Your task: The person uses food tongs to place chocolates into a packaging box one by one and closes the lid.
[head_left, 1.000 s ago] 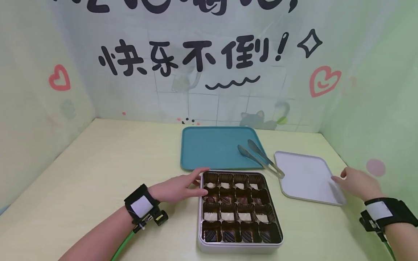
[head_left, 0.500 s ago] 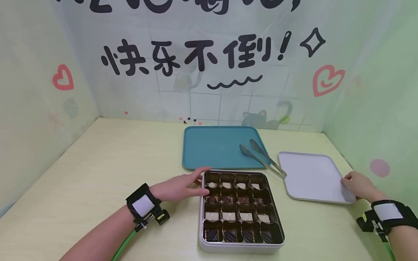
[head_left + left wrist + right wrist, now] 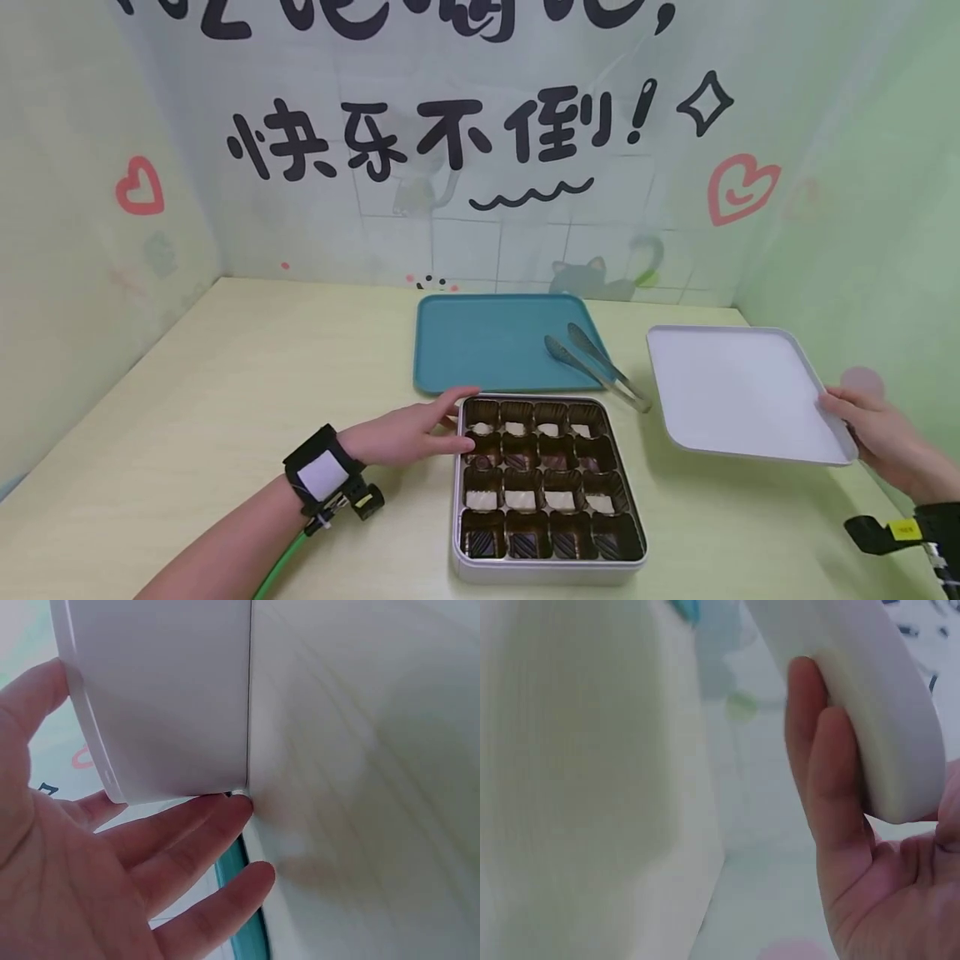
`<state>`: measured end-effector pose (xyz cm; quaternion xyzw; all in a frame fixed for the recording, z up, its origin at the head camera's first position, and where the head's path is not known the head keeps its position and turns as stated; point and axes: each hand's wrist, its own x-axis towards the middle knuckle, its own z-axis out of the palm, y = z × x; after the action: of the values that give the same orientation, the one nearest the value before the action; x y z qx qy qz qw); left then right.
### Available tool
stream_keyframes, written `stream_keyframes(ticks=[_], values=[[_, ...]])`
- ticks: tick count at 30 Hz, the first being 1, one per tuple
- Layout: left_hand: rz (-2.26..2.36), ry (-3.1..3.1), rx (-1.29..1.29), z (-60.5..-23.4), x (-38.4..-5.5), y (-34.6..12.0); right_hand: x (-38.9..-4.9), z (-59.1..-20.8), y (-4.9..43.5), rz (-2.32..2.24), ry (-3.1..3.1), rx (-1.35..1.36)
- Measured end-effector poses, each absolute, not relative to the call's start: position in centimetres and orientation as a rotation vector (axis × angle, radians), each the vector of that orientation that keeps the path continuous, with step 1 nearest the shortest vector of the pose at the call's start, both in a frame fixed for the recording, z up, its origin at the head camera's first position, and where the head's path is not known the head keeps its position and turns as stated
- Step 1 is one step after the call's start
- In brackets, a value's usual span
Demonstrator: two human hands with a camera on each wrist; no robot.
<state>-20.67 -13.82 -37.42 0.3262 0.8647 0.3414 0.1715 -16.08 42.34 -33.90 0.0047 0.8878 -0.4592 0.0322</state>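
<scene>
A metal tin of chocolates stands near the front of the table, its brown insert holding rows of white and dark pieces. My left hand rests at its far left corner, thumb on the rim. The left wrist view shows those fingers extended along the tin's plain side. On the right, my right hand grips the right edge of a white tray, which is raised above the table and tilted. Curled fingers support the tray's underside in the right wrist view.
Behind the tin lies a teal tray. Metal tongs lie across its right front corner, handle end on the table. Printed fabric walls enclose the pale wooden table at the back and sides.
My right hand has taken hold of the white tray's right edge, then lifted it off the table, up and to the right. The left hand and the tin have stayed in place.
</scene>
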Motion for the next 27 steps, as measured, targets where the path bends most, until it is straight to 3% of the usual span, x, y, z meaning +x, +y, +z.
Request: stream_keyframes(ticks=[6,10,16,21,27], values=[[1.034,2.685,1.142,-35.1,-19.9,-13.6,-15.3,-32.2,36.7,-1.797,2.413,-0.157],[0.851,2.884,1.614,-33.0,-19.3,-12.7,-15.3,-31.8,32.1,-1.837,2.303,-0.227],[0.045,3.001,2.262,-31.6,-18.9,-11.4,-15.2,-31.8,26.8,-1.817,2.193,-0.233],[-0.126,2.927,2.417,-32.1,-19.0,-11.3,-14.9,-31.6,24.7,-1.808,2.102,-0.283],[0.323,2.915,2.461,-32.4,-19.2,-11.8,-14.8,-31.5,23.9,-1.779,2.296,-0.434]])
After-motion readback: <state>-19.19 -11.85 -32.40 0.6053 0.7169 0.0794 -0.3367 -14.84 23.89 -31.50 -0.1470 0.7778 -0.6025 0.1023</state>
